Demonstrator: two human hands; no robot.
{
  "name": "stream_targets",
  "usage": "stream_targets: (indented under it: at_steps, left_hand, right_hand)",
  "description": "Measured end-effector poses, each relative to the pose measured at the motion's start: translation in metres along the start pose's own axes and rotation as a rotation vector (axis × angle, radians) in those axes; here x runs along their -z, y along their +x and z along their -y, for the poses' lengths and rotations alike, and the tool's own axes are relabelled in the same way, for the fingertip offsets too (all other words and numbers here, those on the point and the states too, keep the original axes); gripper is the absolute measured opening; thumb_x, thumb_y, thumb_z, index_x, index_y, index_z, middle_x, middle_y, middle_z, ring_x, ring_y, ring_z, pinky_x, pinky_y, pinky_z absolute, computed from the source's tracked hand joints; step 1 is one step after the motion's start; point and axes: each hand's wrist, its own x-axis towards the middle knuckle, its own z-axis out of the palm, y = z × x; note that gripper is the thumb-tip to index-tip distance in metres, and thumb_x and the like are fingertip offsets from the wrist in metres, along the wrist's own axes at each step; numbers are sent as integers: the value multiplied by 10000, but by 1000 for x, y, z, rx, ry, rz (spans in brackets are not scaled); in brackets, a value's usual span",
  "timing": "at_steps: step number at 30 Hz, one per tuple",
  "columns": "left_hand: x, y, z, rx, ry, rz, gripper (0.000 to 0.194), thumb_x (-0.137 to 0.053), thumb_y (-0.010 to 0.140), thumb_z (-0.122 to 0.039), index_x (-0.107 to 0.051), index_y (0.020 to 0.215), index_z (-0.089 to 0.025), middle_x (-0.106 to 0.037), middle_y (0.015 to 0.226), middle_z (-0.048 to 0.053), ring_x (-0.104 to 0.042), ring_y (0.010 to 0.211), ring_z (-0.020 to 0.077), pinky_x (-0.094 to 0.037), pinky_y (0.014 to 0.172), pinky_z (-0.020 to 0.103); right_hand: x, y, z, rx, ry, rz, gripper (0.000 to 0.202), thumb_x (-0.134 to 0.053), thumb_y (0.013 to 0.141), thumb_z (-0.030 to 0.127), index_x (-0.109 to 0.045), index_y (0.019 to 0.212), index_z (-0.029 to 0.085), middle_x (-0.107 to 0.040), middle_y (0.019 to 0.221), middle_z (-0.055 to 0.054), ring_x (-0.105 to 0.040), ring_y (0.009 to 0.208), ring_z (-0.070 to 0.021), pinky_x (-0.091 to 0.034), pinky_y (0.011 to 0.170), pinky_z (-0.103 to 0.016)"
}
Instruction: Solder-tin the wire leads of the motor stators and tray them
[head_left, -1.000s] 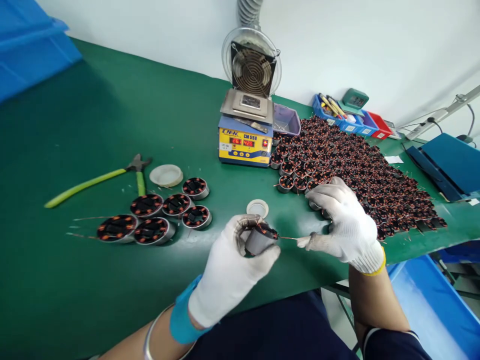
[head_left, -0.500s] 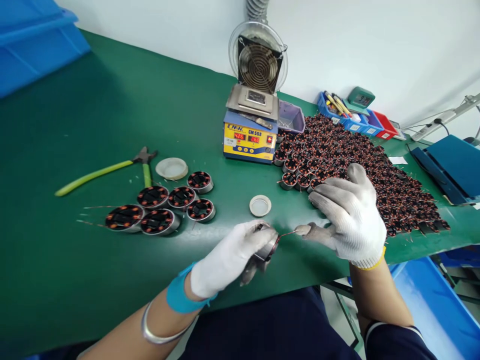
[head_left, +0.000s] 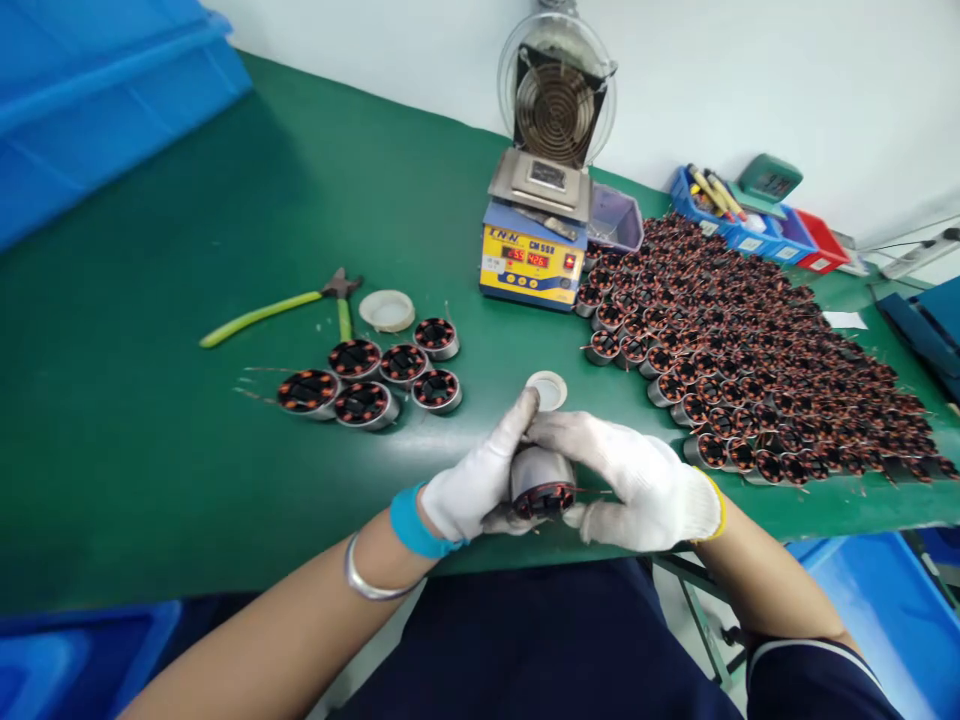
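Observation:
Between both gloved hands, close to the table's near edge, is a motor stator (head_left: 541, 474) in a silvery metal can. It is tilted so its dark end with copper windings faces me. My left hand (head_left: 480, 482) grips the can from the left, thumb on top and fingers partly hidden below. My right hand (head_left: 637, 480) is closed around its upper and right side, the thumb near the wound end. Thin copper wires stick out from the stator toward the right palm. Just beyond the hands lies a small white round dish (head_left: 547, 390).
Several finished-looking stators (head_left: 361, 404) stand left of the hands, near green-handled cutters (head_left: 262, 318) and a white lid (head_left: 387, 310). A yellow-blue solder pot (head_left: 529, 262) stands behind. Many stators (head_left: 750, 350) cover the right side. A blue crate (head_left: 112, 100) is at far left.
My right hand has moved left from the wire end onto the stator. The stator has turned so its wound end points toward me. The camera view has shifted left.

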Motion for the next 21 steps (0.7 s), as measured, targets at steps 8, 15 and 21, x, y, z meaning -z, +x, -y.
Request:
stream_targets:
  at_steps: [8, 15, 21]
  left_hand:
    - [-9, 1, -7, -40, -102, 118, 781, -400, 603, -981, -447, 552, -204, -327, 346, -64, -203, 240, 42, -160, 254, 197]
    - [-8, -4, -14, -293, 315, -206, 558, -723, 685, -670, -619, 871, -154, -610, 672, -7, -495, 509, 85, -384, 469, 212]
    - [-9, -14, -20, -68, 425, -267, 254, -743, 736, -389, -621, 757, -167, -575, 565, -33, -507, 466, 107, -423, 448, 234]
  right_hand:
    - [-2, -2, -6, -82, 13, -58, 570, -672, 809, 320, -502, 1344, 221, -643, 1203, -111, -633, 1106, -259, -541, 943, -412]
    - [-24, -13, -16, -189, -184, -494, 516, -756, 762, 400, -539, 1198, 228, -567, 1269, -141, -588, 1205, -288, -535, 994, -460]
    - [-22, -18, -11, -193, -207, -467, 436, -736, 783, 378, -561, 1148, 219, -651, 1170, -120, -656, 1113, -249, -578, 916, -398]
